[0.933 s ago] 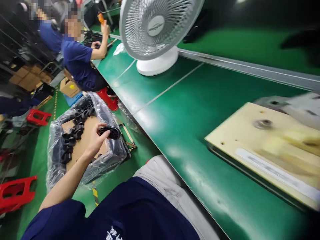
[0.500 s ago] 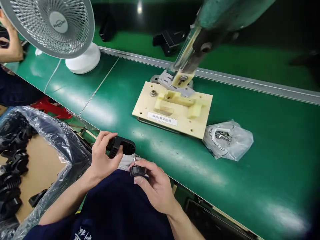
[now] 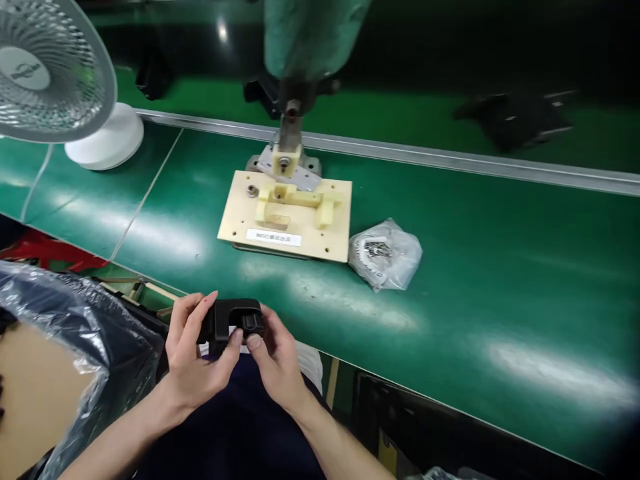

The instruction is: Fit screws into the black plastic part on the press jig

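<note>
My left hand (image 3: pixel 193 350) is closed around a black plastic bracket (image 3: pixel 231 313), held over my lap at the near edge of the green bench (image 3: pixel 450 287). My right hand (image 3: pixel 275 357) pinches a small black knob (image 3: pixel 253 323) and presses it against the bracket's right end. Both hands touch the bracket. Farther back on the bench lies a cream fixture board (image 3: pixel 287 217) with raised blocks, under the head of a green press (image 3: pixel 300 47). A clear bag of small metal parts (image 3: pixel 385 253) lies just right of the board.
A white desk fan (image 3: pixel 55 73) stands at the back left of the bench. A plastic-lined carton (image 3: pixel 60 347) sits on the floor at my left. A metal rail (image 3: pixel 450 160) runs along the bench's far side, with dark objects beyond it. A red stool (image 3: pixel 45 250) shows below the bench.
My left hand lifted a black bracket from the carton and brought it to my lap. My right hand came in with a small knob and now holds it against the bracket.
</note>
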The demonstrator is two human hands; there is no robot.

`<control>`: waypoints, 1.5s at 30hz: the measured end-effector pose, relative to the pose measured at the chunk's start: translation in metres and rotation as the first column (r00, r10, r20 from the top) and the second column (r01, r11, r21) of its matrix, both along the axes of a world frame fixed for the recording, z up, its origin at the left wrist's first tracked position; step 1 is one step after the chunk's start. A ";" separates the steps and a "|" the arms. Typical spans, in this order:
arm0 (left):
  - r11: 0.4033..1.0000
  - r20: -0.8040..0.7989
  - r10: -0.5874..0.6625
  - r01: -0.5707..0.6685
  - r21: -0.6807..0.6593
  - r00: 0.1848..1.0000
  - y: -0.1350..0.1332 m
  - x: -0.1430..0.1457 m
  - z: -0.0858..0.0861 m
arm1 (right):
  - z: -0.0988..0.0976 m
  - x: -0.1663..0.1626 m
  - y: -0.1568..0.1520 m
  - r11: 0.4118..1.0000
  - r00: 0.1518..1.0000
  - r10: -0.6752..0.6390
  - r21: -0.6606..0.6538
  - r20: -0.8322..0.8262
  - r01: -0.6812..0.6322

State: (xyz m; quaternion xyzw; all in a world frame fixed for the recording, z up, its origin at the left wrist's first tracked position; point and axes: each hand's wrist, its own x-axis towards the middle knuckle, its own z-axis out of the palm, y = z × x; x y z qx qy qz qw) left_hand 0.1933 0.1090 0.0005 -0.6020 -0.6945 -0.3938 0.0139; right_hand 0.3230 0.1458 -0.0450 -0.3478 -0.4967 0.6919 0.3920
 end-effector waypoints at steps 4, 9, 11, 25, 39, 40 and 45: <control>0.992 0.137 -0.122 0.126 -0.017 0.983 -0.008 0.014 -0.017 | 0.002 0.006 -0.001 0.962 0.975 -0.113 -0.267 -0.194 0.058; 0.941 0.281 -0.298 0.330 -0.076 0.912 -0.024 0.037 -0.041 | 0.014 0.020 0.010 0.826 0.895 -0.354 -0.540 -0.271 0.163; 0.891 0.285 -0.400 0.442 -0.101 0.871 -0.029 0.043 -0.047 | 0.019 0.027 0.019 0.789 0.876 -0.404 -0.586 -0.265 0.186; 0.918 0.280 -0.356 0.389 -0.071 0.892 -0.031 0.021 -0.065 | 0.046 0.048 0.141 0.461 0.703 -0.628 0.887 0.334 -0.010; 0.964 0.272 -0.241 0.262 -0.041 0.932 -0.027 -0.005 -0.073 | 0.037 0.036 0.181 0.153 0.592 -0.671 0.865 0.447 -0.479; 0.968 0.271 -0.230 0.249 -0.036 0.935 -0.026 -0.008 -0.074 | 0.041 0.049 0.176 0.178 0.578 -0.697 0.883 0.424 -0.433; 0.968 0.288 -0.225 0.247 -0.043 0.931 -0.019 -0.015 -0.074 | 0.039 0.118 0.164 0.381 0.356 -0.781 0.842 0.514 -0.381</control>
